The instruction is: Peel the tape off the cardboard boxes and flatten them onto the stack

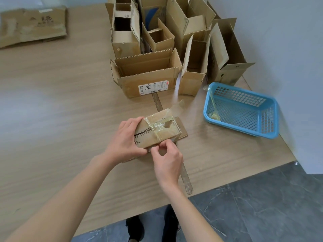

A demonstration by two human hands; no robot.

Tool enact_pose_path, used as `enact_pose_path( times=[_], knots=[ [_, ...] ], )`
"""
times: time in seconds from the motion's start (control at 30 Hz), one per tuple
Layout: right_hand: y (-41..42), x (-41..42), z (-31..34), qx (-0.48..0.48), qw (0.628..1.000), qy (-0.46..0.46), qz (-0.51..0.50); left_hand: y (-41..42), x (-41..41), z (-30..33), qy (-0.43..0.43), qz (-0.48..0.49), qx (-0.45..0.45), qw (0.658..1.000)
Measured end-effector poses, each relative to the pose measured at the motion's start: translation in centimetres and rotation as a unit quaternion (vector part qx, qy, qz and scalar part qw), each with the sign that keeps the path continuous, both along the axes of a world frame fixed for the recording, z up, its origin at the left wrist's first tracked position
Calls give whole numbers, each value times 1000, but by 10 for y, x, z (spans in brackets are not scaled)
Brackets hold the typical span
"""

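A: From the head camera, where is the box being worked on?

B: A small brown cardboard box wrapped in clear yellowish tape [157,129] is held just above the light wood-grain table [61,102], near its front edge. The left hand [126,138] grips the box's left end, fingers curled over the top and thumb underneath. The right hand [166,158] pinches at the tape along the box's near lower edge with thumb and forefinger.

A: What lies under it?

B: A flat piece of brown cardboard [182,131] pokes out to the right beneath the box, and a long narrow grey strip [186,179] runs along the table from the boxes behind, under the hands, to the front edge.

A: And around it?

B: Directly behind stands a wide open-topped brown cardboard box with a white shipping label [148,75], and behind and beside that a cluster of taller open cardboard boxes [174,32] fills the back right of the table against the wall. To the right a light blue plastic mesh basket [241,109] sits tilted near the table's corner, with crumpled yellowish tape scraps [214,115] inside. Far back left lies a stack of flattened brown cardboard [33,25], well apart from the hands.
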State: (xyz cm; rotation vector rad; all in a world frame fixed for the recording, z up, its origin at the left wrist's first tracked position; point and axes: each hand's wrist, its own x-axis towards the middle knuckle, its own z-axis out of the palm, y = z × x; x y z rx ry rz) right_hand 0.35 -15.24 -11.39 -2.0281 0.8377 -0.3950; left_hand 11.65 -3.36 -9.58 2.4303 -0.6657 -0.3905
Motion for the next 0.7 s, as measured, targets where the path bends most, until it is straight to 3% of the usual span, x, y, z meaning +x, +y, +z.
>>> enact_pose_path(
  times=[0.23, 0.53, 0.7],
  knots=[
    [-16, -3, -3, -131, 986, 9, 98, 0, -2, -1, 5, 1, -8, 1000],
    [-24, -23, -22, 34, 992, -2, 122, 0, -2, -3, 3, 8, -13, 1000],
    [-12, -12, -24, 69, 997, -18, 41, -1, -3, -2, 5, 6, -9, 1000]
  ],
)
